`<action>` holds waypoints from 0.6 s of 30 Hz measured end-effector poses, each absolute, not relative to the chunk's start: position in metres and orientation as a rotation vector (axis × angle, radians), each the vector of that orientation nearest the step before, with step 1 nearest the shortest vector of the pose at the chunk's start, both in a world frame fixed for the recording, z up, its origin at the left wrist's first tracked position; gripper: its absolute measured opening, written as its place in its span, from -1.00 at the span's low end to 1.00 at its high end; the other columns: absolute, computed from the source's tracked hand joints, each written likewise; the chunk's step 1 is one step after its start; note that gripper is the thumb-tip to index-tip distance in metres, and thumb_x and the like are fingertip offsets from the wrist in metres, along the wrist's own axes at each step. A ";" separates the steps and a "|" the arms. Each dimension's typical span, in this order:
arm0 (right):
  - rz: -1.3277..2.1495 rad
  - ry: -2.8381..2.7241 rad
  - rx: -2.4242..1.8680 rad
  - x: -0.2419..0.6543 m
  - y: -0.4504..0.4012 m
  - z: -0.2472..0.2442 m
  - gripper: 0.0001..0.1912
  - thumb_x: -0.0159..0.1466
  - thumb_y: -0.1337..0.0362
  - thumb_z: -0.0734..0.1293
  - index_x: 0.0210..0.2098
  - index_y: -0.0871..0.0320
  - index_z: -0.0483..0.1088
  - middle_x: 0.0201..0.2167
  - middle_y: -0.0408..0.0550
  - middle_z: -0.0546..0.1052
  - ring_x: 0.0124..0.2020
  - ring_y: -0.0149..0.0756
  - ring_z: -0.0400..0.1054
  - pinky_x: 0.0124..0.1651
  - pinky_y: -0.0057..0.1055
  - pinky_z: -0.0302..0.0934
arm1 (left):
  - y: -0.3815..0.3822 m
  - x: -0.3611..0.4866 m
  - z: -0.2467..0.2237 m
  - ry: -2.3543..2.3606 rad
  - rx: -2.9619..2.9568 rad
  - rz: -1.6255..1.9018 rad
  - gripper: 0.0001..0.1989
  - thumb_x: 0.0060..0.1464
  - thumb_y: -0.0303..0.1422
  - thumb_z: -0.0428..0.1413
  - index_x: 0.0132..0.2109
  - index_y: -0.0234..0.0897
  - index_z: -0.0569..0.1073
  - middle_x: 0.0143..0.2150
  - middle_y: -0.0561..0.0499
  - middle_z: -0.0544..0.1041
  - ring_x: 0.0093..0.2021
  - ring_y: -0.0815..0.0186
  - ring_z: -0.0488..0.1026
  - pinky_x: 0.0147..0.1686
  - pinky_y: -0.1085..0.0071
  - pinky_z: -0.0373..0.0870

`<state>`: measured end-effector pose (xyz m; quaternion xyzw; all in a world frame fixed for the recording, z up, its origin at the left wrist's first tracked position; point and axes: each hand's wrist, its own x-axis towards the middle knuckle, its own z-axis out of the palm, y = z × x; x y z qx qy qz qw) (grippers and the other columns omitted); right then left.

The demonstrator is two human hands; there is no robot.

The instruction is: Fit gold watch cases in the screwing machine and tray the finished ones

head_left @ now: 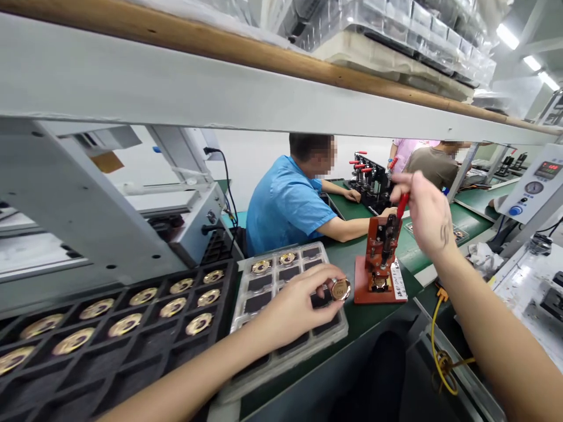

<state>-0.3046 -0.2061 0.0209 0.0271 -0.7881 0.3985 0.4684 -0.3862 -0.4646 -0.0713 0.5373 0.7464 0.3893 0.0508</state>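
Between the thumb and fingers of my left hand (308, 299) is a round gold watch case (340, 289), held above the right edge of a clear plastic tray (338, 331). My right hand (420, 205) is wrapped round the red handle (402, 205) of a reddish-brown toggle press (361, 281). The handle points up. Low in the press, under its plunger, sits another gold watch part (380, 283). Two gold parts (287, 258) lie in the far compartments of the clear tray, partly hidden by my left arm. A black tray (145, 343) at the left holds several gold rings (125, 324).
A person in a blue shirt (285, 205) works across the bench by a black fixture with red handles (367, 179). A shelf beam (220, 97) crosses overhead. At the right are a control box (536, 184) and a yellow air hose (433, 340).
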 end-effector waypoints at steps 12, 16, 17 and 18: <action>0.910 -1.924 0.280 -0.236 -0.232 -0.094 -0.73 0.53 0.38 0.25 0.06 0.04 0.57 0.02 0.06 0.67 0.24 0.03 0.48 0.39 0.18 0.25 | -0.450 -0.354 -0.080 2.240 1.768 1.129 -0.69 0.16 -0.46 0.16 0.06 -0.20 0.49 -0.10 0.00 0.62 -0.23 0.25 0.55 -0.23 0.37 0.45; 0.819 -1.860 -0.020 -0.203 -0.254 -0.112 -0.78 0.44 0.40 0.40 0.01 0.01 0.60 -0.01 0.05 0.64 0.11 -0.01 0.51 0.22 -0.01 0.37 | -0.446 -0.339 -0.081 2.219 1.865 1.097 -0.67 0.16 -0.50 0.15 0.07 -0.22 0.45 -0.10 -0.03 0.58 -0.22 0.23 0.56 -0.24 0.36 0.45; 0.908 -1.897 -0.073 -0.197 -0.260 -0.117 -0.81 0.45 0.36 0.40 -0.01 0.00 0.61 -0.06 0.03 0.64 0.03 -0.05 0.54 0.14 -0.08 0.41 | -0.445 -0.337 -0.081 2.213 1.881 1.085 -0.66 0.16 -0.52 0.14 0.08 -0.21 0.45 -0.10 -0.02 0.57 -0.22 0.23 0.56 -0.24 0.35 0.45; 1.055 -1.950 -0.118 -0.191 -0.267 -0.121 -0.83 0.47 0.31 0.40 0.00 0.00 0.61 -0.10 0.01 0.65 -0.03 -0.08 0.56 0.06 -0.15 0.44 | -0.444 -0.334 -0.081 2.209 1.893 1.072 -0.66 0.16 -0.52 0.14 0.08 -0.21 0.45 -0.10 -0.02 0.56 -0.23 0.23 0.55 -0.24 0.35 0.46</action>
